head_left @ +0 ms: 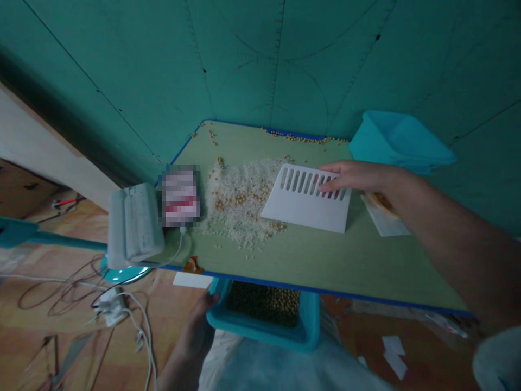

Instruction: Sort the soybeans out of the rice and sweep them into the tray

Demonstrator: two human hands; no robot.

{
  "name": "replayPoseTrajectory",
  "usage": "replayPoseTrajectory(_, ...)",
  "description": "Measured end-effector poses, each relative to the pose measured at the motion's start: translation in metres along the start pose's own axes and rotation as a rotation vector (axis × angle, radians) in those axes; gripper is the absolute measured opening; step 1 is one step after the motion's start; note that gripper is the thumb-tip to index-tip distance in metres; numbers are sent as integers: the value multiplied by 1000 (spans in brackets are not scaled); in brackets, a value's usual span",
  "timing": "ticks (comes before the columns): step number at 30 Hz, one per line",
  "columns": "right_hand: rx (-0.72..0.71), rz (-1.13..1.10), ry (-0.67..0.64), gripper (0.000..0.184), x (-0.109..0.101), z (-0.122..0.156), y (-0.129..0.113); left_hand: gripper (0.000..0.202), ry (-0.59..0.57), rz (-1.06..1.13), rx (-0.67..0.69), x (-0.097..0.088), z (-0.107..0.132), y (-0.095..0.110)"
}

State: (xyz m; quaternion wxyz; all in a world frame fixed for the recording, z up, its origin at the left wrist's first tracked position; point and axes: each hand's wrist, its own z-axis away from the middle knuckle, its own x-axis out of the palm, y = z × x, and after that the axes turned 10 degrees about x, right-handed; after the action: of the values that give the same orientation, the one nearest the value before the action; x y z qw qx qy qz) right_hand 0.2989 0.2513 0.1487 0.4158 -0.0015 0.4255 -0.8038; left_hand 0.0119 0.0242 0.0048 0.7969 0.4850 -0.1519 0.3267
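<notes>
My right hand (345, 176) grips a white slotted plastic scraper (305, 209) by its slotted upper part, with the fingers partly over the slots. The scraper stands tilted on the table beside a spread of white rice-like grains (240, 182) with yellow beans (240, 200) mixed in. My left hand (199, 320) is closed around the left rim of a blue plastic tub (264, 332). The tub is just below the table's front edge, above my lap. Dark green beans (256, 304) and yellow beans lie inside it.
More yellow beans line the back edge of the table (309, 266). At the right back stands a blue container (399, 138), near a white packet (386, 220). A pale case (134, 225) and a blurred-out device with a cable sit left. Cords and a power strip (112, 307) lie on the floor.
</notes>
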Motion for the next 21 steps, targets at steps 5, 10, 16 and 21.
replayPoseTrajectory(5,26,-34,58,18,7,6,3,27,-25,10,-17,-8,-5,1)
replayPoseTrajectory(10,53,-50,114,16,8,14,9,37,-29,61,-8,-6,-3,6)
replayPoseTrajectory(16,97,-82,113,21,4,20,24,46,-60,2,2,4,0,7)
replayPoseTrajectory(21,122,-121,93,24,6,21,33,54,-39,13,43,11,2,4)
